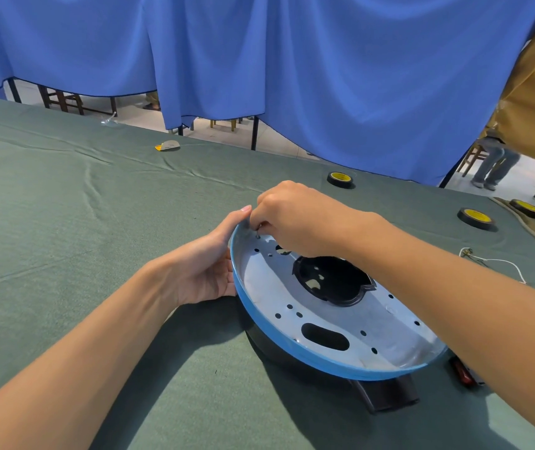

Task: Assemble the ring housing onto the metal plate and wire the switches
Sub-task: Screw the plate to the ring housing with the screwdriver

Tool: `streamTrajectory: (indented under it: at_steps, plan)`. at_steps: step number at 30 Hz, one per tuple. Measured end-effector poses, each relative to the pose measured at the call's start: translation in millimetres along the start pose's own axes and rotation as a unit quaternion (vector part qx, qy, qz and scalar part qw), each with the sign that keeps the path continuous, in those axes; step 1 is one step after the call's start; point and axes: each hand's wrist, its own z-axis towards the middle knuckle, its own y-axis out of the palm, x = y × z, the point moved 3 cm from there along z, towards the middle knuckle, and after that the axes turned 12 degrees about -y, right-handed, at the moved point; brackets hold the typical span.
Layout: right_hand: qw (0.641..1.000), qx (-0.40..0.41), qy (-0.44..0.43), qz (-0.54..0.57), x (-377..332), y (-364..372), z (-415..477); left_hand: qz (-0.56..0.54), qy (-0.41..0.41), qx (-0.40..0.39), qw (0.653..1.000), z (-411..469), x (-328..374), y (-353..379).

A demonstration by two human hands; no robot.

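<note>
A round metal plate (331,316) with several holes and an oval slot sits inside a blue ring housing (292,347), tilted on a black base. A black plastic insert (334,280) fills the plate's centre opening. My left hand (209,266) holds the ring's far-left rim, thumb on the edge. My right hand (295,219) pinches a small screw (258,234) upright over a hole near the far rim.
Green cloth covers the table (81,222). Two black tape rolls (340,179) (476,218) lie beyond the plate. A white wire with a fitting (487,261) lies at right. A red-handled tool (462,373) lies under my right forearm. Blue curtain hangs behind.
</note>
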Motion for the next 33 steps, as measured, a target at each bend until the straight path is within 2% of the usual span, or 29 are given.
streamTrajectory:
  at_steps: [4,11,18,27,33]
  plan:
    - [1.0,-0.013,0.0,-0.008,2.4,0.7,-0.5,-0.009,-0.003,0.006,1.0,1.1,-0.4,0.4]
    - [0.998,-0.012,0.052,-0.014,0.3,3.3,0.7,-0.001,-0.002,0.002,1.0,3.2,-0.8,-1.0]
    - [0.997,-0.03,0.049,0.042,2.6,-2.0,-3.0,-0.003,-0.001,0.002,1.0,3.1,-0.9,-1.7]
    - [0.996,0.002,0.062,0.057,4.6,2.8,-3.3,0.0,-0.002,-0.001,1.0,3.4,-0.8,-0.3]
    - [0.994,0.037,0.101,0.017,5.9,4.8,-11.5,0.013,-0.001,0.004,1.0,-0.9,-0.5,0.4]
